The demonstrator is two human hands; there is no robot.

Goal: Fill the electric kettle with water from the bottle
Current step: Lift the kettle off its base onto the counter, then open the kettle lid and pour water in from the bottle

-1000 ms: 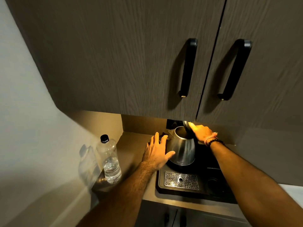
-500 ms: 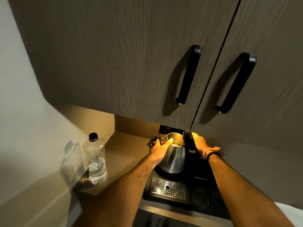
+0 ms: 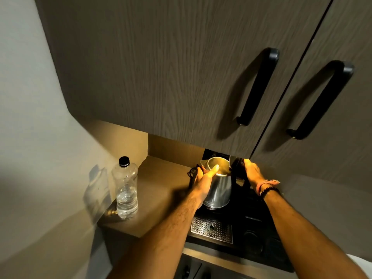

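Note:
A steel electric kettle (image 3: pixel 218 190) stands on a black tray (image 3: pixel 249 222), its lid swung open so the inside shows. My left hand (image 3: pixel 203 181) grips the kettle's left side, with the thumb resting on the rim. My right hand (image 3: pixel 250 172) holds the black handle and raised lid at the kettle's right. A clear plastic bottle (image 3: pixel 125 190) with a black cap stands upright on the counter to the left, roughly a third full of water, capped and untouched.
Dark wooden cupboards with two black handles (image 3: pixel 257 87) hang low over the kettle. The brown counter (image 3: pixel 161 190) ends at a wall on the left. A perforated metal drip grate (image 3: pixel 211 230) sits in the tray's front. A black cord (image 3: pixel 193 173) lies behind my left hand.
My left hand went from hovering open beside the kettle to gripping its side with the thumb on the rim. My right hand stayed at the handle and lid. The view tilted upward.

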